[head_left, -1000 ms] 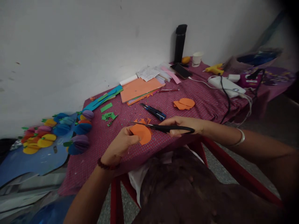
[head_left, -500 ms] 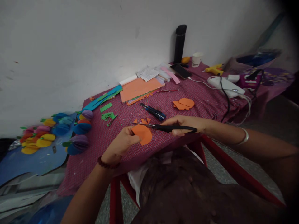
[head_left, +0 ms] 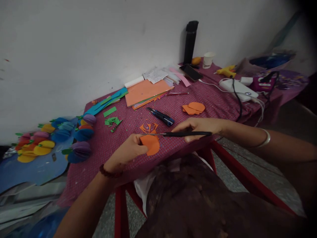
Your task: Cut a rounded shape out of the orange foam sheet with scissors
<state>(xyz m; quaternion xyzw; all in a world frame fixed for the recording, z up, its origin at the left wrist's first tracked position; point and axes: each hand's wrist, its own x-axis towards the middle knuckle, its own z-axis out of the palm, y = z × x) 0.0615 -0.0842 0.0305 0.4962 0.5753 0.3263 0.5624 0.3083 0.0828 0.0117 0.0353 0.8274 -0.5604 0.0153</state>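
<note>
My left hand (head_left: pixel 125 154) pinches a rounded orange paper piece (head_left: pixel 150 144) just above the near edge of the table. My right hand (head_left: pixel 198 127) grips black-handled scissors (head_left: pixel 178 134), whose blades lie along the top edge of the orange piece and look closed. Small orange offcuts (head_left: pixel 148 127) lie on the cloth just behind the blades.
The checked maroon tablecloth (head_left: pixel 119 138) carries a blue utility knife (head_left: pixel 160 116), cut orange shapes (head_left: pixel 194 108), a coloured paper stack (head_left: pixel 146 92), green scraps (head_left: pixel 112 121), a phone (head_left: pixel 191 72), black bottle (head_left: pixel 190 43), cup (head_left: pixel 208 59), glue gun (head_left: pixel 226 71) and cables. Paper fruit shapes (head_left: pixel 49 142) sit at left.
The scissors blades have closed along the orange piece's top edge. The orange piece has turned slightly in my left hand. The view has shifted a little.
</note>
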